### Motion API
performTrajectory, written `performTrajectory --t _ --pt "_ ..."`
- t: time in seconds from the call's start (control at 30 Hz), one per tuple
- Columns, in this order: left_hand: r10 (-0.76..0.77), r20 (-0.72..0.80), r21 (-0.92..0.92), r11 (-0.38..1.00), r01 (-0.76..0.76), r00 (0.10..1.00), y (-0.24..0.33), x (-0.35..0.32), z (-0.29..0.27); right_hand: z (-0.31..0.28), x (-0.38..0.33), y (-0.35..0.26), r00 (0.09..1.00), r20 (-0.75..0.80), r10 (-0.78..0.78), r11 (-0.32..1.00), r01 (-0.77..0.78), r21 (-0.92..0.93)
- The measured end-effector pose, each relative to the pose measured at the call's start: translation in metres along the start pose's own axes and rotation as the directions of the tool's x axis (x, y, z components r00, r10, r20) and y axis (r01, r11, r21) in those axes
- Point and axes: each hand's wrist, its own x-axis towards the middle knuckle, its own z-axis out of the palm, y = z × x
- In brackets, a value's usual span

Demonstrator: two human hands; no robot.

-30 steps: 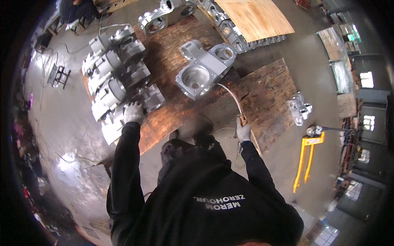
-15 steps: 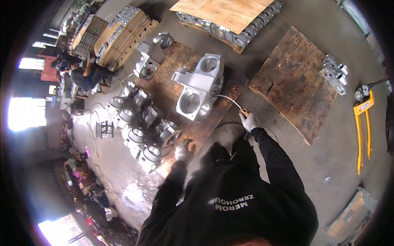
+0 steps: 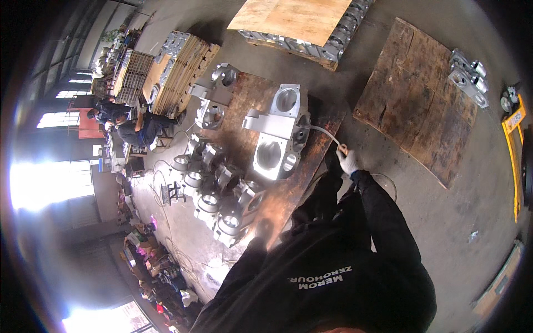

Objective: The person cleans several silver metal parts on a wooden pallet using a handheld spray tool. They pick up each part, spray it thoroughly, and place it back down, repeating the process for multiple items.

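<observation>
My right hand (image 3: 348, 161), in a white glove with bare fingertips, is closed on a thin pale tube (image 3: 325, 131). The tube's far end reaches the right side of a large grey metal casting (image 3: 276, 123) with round bores, lying on a worn wooden board (image 3: 305, 183). My left hand (image 3: 264, 228) is low over the board's near corner, beside a cluster of smaller ring-shaped castings (image 3: 208, 202). Glare and blur obscure its fingers, so whether it holds anything is unclear. Another bored casting (image 3: 211, 114) lies at the board's far left.
To the right, a second wooden board (image 3: 413, 105) lies on the floor with a casting (image 3: 468, 77) at its edge. Beyond it stands a yellow pallet jack (image 3: 513, 150). Stacked castings under plywood (image 3: 288, 19) are at the far side. Two people (image 3: 139, 129) sit at far left.
The whole view has shifted, so the castings and boards appear farther right. My right hand keeps its hold on the tube beside the large casting. My left hand stays near the board's near corner.
</observation>
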Motion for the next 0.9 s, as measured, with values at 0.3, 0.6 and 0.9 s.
performTrajectory --t 0.3,0.6,0.9 --pt "0.076 -0.090 -0.182 0.979 -0.091 0.993 0.092 0.108 -0.038 -0.049 0.000 -0.056 0.963 0.244 0.115 0.993 -0.102 -0.066" --pt "-0.239 -0.151 -0.463 0.874 0.145 0.959 0.088 0.307 -0.100 -0.025 0.029 -0.119 0.482 0.702 0.525 0.492 -0.844 0.212" --pt "-0.328 0.191 -0.976 0.035 0.214 0.925 0.044 0.474 -0.050 -0.169 0.042 -0.155 0.534 0.392 0.749 0.524 -0.840 0.143"
